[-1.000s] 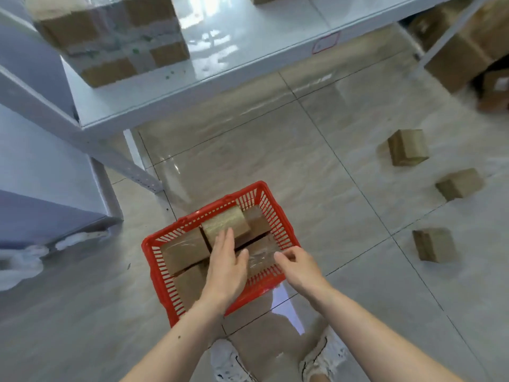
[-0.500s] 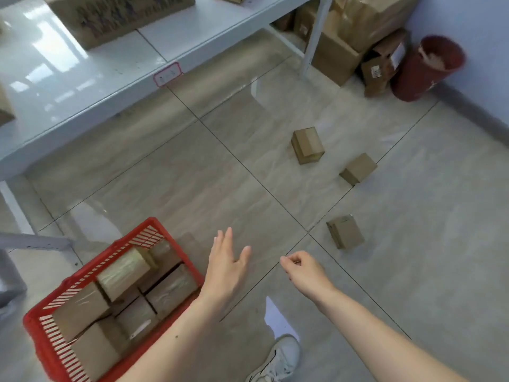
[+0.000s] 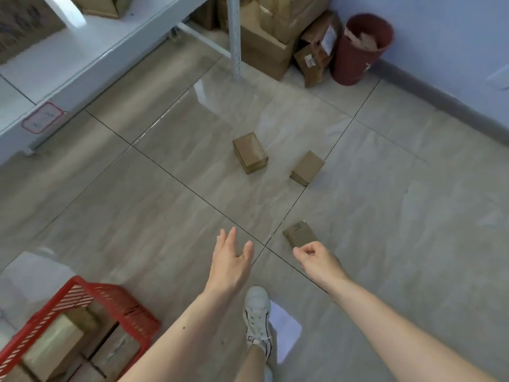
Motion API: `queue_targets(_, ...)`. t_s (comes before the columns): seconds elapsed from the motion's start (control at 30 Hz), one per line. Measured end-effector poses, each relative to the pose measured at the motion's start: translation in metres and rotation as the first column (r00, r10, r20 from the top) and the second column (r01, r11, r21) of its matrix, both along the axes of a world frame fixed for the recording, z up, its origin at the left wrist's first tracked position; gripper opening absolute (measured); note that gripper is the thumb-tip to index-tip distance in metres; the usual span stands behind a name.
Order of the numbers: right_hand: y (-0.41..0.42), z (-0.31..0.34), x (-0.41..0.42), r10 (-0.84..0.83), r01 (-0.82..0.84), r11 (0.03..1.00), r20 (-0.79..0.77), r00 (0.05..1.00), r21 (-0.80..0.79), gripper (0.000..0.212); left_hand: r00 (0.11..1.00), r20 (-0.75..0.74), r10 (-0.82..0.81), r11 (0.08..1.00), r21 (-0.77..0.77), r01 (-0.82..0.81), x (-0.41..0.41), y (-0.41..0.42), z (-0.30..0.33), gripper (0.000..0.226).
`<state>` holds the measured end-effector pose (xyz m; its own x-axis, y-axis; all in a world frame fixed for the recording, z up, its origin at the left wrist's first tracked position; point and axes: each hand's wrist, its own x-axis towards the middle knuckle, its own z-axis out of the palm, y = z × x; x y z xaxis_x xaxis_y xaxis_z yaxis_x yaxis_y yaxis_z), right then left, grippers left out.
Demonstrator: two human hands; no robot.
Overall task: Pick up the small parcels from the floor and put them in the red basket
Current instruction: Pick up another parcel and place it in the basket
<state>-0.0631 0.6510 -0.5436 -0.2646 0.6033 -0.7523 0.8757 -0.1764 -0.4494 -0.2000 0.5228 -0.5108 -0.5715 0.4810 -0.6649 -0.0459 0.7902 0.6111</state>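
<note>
Three small brown parcels lie on the tiled floor: a far one [image 3: 250, 152], one to its right [image 3: 307, 167], and a near one [image 3: 299, 233]. My right hand [image 3: 316, 259] hovers just below the near parcel, fingers loosely curled, holding nothing. My left hand [image 3: 230, 261] is open with fingers spread, left of that parcel and empty. The red basket [image 3: 110, 295] sits at the lower left with several parcels inside, partly cut off by the frame edge.
A white shelf rack [image 3: 82, 53] runs along the upper left, its post [image 3: 234, 37] standing on the floor. Large cardboard boxes [image 3: 267, 48] and a dark red bin [image 3: 358, 48] stand by the blue wall. My white shoe [image 3: 257, 312] is below my hands.
Both hands have left the basket and moved right toward the floor parcels. The view has swung right, so the basket now sits at the lower left corner.
</note>
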Motion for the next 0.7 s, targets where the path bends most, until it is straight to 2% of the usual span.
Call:
queue_targets(0.4,0.122,-0.07,-0.001,-0.117,0.117,0.993,0.07,0.991,0.006,0.033,0.994,0.065,-0.086,0.995,-0.043,0.089,0.0,0.125,-0.064,0.058)
queue_targets(0.57,0.153,-0.12,0.015,-0.135,0.138,0.99,0.127,0.983,-0.012,0.045,0.99,0.104,-0.097,0.993,-0.063,0.104,0.012,0.153,-0.114,0.057)
queue_targets(0.7,0.168,-0.172,0.032,-0.085,0.099,0.993,0.181,0.98,-0.065,0.049,0.986,0.144,-0.079,0.99,-0.102,0.095,0.023,0.172,-0.169,0.057)
